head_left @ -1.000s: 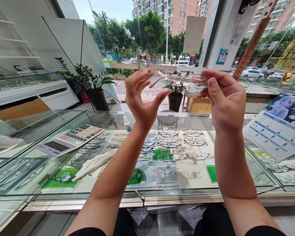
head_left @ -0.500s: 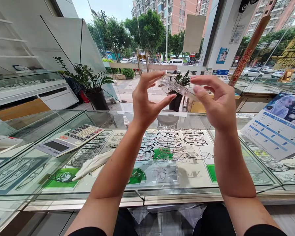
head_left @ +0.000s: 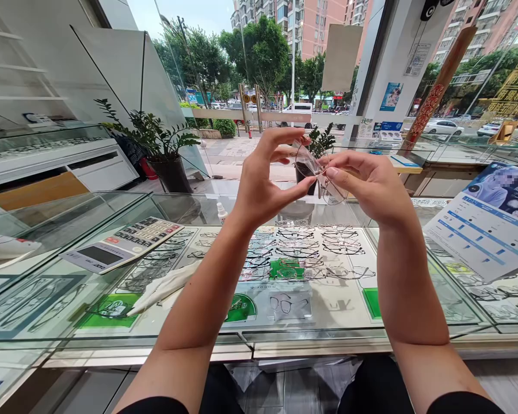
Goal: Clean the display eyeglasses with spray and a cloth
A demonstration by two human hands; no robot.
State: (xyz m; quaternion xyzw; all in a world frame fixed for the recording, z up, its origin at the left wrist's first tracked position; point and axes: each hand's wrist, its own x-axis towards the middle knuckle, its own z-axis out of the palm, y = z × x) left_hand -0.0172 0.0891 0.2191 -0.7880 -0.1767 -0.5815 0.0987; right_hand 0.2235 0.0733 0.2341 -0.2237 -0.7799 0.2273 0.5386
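Note:
I hold a pair of thin clear-framed glasses point(head_left: 317, 167) up in front of me, above a glass display counter point(head_left: 259, 336). My left hand point(head_left: 270, 178) pinches one side of the frame between thumb and fingers. Pinching the other side from the right is my right hand point(head_left: 371, 184). The glasses are tilted, with one lens hanging lower near my right fingers. Both forearms rise from the counter's front edge.
Under the counter glass lie rows of eyeglass frames point(head_left: 311, 253) and green cards. On top sit a calculator point(head_left: 123, 244), a white cloth point(head_left: 168, 287), a small bottle point(head_left: 221, 214) and a blue leaflet point(head_left: 487, 224). Potted plants point(head_left: 164, 149) stand behind.
My hands have drawn closer together and dropped a little. The glasses, first held wide and level, have turned and tilted, now seen more end-on between my fingertips.

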